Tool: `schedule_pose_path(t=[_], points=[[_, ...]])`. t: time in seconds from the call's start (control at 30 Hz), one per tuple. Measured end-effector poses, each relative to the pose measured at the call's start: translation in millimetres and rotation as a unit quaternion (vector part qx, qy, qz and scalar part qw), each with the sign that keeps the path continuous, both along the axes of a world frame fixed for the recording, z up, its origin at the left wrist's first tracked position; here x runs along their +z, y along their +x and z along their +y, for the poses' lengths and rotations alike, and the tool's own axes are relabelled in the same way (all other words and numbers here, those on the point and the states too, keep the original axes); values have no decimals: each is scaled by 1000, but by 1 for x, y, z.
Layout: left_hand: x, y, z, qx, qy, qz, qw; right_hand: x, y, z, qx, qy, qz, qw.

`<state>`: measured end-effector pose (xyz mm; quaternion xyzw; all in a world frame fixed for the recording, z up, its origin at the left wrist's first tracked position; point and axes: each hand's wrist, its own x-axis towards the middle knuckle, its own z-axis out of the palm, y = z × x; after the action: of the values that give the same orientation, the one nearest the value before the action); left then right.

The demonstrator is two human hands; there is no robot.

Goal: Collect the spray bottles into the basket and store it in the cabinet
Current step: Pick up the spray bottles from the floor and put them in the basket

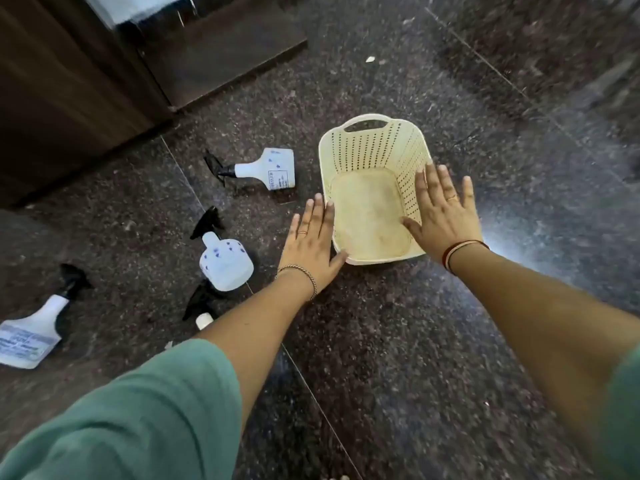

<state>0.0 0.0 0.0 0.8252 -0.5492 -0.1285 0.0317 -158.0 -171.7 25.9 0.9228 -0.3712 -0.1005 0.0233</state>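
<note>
A cream plastic basket (374, 143) with perforated walls stands on the dark stone floor, with nothing inside it. My left hand (311, 247) hovers flat over its near left corner, fingers spread. My right hand (443, 213) is spread over its right rim. Neither hand grips anything. White spray bottles with black triggers lie on the floor to the left: one (266, 168) close beside the basket, one (225, 259) nearer me, one (29, 336) at the far left. A fourth (203, 320) is mostly hidden under my left forearm.
A dark wooden cabinet (69, 81) fills the upper left, its door (221, 53) swung open above the floor. A small pale scrap (370, 59) lies on the floor beyond the basket. Speckled stone floor (415, 341) spreads to the right and toward me.
</note>
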Motion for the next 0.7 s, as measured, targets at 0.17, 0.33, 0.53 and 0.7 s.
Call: schedule_pose_path(t=[0.17,0.33,0.53,0.7], points=[[-18,-13,-35,235,-32,157,959,-25,3,-9,-83,48,-3,995],[-24,-19,-52,242,1,237,941,-37,6,-11,-74,83,14,994],[-24,-16,-59,235,49,249,938,-35,10,-6,-98,45,89,990],[-18,-17,-25,215,87,260,937,-23,-6,27,-71,11,199,977]])
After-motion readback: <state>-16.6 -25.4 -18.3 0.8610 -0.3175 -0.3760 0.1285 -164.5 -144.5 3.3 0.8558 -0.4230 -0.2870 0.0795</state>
